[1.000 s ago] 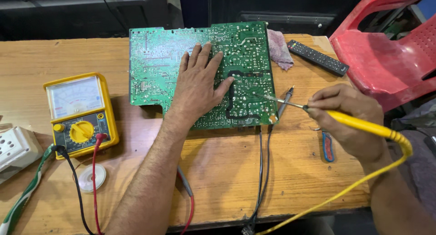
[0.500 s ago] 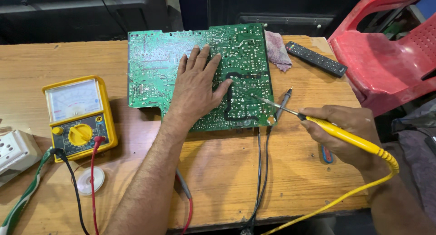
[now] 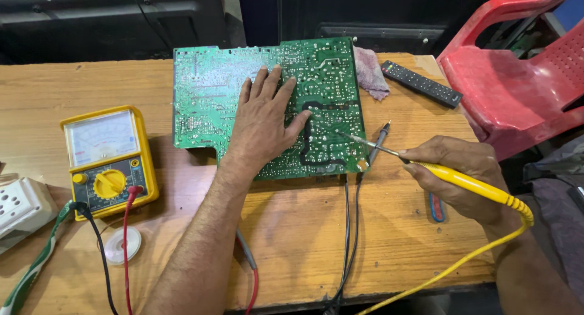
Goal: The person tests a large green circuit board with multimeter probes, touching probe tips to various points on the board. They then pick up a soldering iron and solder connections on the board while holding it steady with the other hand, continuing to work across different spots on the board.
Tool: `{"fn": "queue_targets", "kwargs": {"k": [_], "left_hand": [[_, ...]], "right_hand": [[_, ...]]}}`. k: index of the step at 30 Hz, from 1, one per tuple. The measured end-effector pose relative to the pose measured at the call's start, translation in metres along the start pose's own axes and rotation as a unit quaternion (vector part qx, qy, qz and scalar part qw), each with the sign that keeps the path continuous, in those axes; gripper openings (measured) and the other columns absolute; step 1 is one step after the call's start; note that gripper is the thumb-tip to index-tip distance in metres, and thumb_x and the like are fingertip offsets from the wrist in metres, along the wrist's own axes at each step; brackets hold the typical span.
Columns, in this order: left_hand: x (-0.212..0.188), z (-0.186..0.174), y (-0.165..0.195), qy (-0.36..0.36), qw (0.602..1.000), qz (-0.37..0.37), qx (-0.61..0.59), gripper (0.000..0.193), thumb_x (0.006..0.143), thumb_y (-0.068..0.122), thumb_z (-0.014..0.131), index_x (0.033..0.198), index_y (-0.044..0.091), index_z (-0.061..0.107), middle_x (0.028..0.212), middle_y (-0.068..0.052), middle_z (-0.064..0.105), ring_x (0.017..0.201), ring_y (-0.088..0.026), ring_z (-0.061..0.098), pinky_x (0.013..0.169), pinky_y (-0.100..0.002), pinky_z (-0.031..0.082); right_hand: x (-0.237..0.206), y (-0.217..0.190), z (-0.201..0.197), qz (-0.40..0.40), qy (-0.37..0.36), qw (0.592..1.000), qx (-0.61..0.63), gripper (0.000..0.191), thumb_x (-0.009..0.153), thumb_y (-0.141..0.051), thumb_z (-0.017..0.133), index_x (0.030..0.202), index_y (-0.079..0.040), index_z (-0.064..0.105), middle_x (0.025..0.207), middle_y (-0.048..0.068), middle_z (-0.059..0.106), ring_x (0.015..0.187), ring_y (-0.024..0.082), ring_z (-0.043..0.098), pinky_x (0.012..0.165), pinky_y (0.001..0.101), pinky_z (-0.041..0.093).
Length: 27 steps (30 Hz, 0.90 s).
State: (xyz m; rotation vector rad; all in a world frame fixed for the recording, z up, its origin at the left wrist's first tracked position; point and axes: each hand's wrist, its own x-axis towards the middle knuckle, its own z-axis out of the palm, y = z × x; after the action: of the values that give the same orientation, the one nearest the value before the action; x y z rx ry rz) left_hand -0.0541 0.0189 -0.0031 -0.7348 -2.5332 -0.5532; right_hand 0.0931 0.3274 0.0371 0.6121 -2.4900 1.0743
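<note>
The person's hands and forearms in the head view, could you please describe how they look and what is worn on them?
Both are bare. The left hand and its forearm show no glove, ring, watch or sleeve. The right hand is likewise ungloved, with no ring or wristband visible; its forearm is bare to the frame edge. No markings or bandages are visible on either.

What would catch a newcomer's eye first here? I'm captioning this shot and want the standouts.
The big green circuit board lies solder side up at the middle of the wooden table, with the left hand pressed flat on it. The right hand holds a yellow soldering iron, its tip over the board's right part. At the left sits a yellow analog multimeter; a red plastic chair stands at the upper right.
</note>
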Motion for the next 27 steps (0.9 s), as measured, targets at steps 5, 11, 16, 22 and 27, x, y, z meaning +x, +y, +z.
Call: {"fn": "queue_targets", "kwargs": {"k": [5, 11, 16, 22, 27], "left_hand": [[0.0, -0.002, 0.002, 0.007, 1.0, 0.003, -0.004, 0.066, 0.094, 0.048, 0.067, 0.144, 0.005, 0.055, 0.156, -0.024, 0.041, 0.148, -0.042, 0.032, 0.121, -0.058, 0.021], [0.0, -0.004, 0.002, 0.013, 1.0, 0.006, -0.007, 0.067, 0.094, 0.048, 0.067, 0.143, 0.004, 0.055, 0.155, -0.025, 0.041, 0.147, -0.043, 0.032, 0.121, -0.058, 0.021], [0.0, -0.004, 0.002, 0.015, 1.0, 0.007, -0.012, 0.067, 0.093, 0.048, 0.066, 0.143, 0.004, 0.056, 0.155, -0.025, 0.042, 0.147, -0.043, 0.033, 0.121, -0.058, 0.021], [0.002, -0.005, 0.002, 0.009, 1.0, 0.004, -0.012, 0.066, 0.094, 0.047, 0.066, 0.142, 0.004, 0.056, 0.155, -0.025, 0.041, 0.147, -0.043, 0.032, 0.121, -0.057, 0.02], [0.001, -0.006, 0.003, 0.019, 1.0, 0.006, -0.015, 0.066, 0.093, 0.047, 0.066, 0.142, 0.004, 0.056, 0.155, -0.025, 0.041, 0.147, -0.042, 0.033, 0.121, -0.057, 0.02]], "right_hand": [[0.001, 0.003, 0.0, 0.003, 0.006, 1.0, 0.005, 0.018, 0.087, -0.002, 0.074, 0.105, 0.0, 0.075, 0.086, 0.005, 0.074, 0.076, 0.011, 0.07, 0.067, 0.0239, 0.054], [-0.005, 0.011, 0.002, 0.038, 0.165, 0.97, 0.176, 0.024, 0.103, -0.004, 0.066, 0.127, 0.002, 0.066, 0.1, 0.012, 0.07, 0.085, 0.016, 0.07, 0.083, 0.0302, 0.06], [0.01, 0.029, -0.004, 0.031, 0.226, 0.911, 0.343, 0.023, 0.112, -0.009, 0.066, 0.132, 0.002, 0.062, 0.106, 0.012, 0.069, 0.094, 0.02, 0.069, 0.081, 0.0329, 0.059], [0.053, 0.046, -0.029, 0.019, 0.271, 0.874, 0.403, 0.03, 0.116, -0.029, 0.068, 0.124, 0.0, 0.064, 0.092, 0.009, 0.065, 0.079, 0.018, 0.064, 0.071, 0.0297, 0.052], [0.095, 0.059, -0.023, 0.031, 0.34, 0.835, 0.431, 0.041, 0.111, -0.042, 0.068, 0.104, -0.002, 0.067, 0.077, 0.007, 0.061, 0.063, 0.015, 0.056, 0.058, 0.0304, 0.044]]}}
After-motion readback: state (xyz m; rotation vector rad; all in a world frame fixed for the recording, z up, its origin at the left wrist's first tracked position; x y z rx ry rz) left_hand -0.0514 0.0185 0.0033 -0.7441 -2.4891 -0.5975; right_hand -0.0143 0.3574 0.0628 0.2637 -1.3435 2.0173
